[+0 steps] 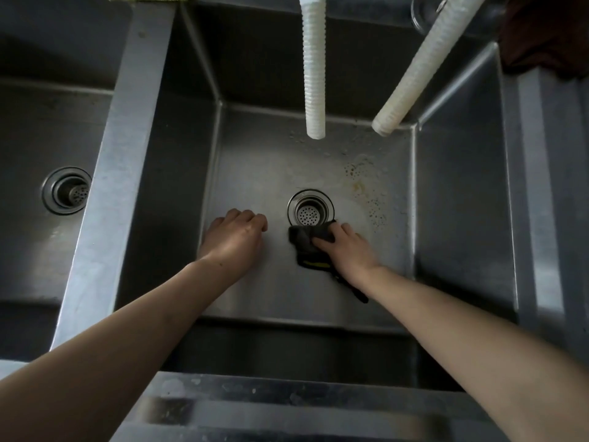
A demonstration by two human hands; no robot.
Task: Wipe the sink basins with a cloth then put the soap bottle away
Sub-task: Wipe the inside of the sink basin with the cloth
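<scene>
I look down into a deep steel sink basin [255,161]. My right hand [349,247] presses a dark cloth [304,242] with a yellow edge onto the basin floor, just below the round drain strainer [310,211]. My left hand [237,239] rests on the floor to the left of the drain, fingers curled under, holding nothing. Soap foam and brownish specks [361,183] lie on the floor to the upper right of the drain. No soap bottle is in view.
Two white ribbed hoses [314,68] [414,71] hang over the back of the basin. A steel divider [127,148] separates a second basin on the left with its own drain [67,190]. A dark red cloth [548,30] lies at the top right.
</scene>
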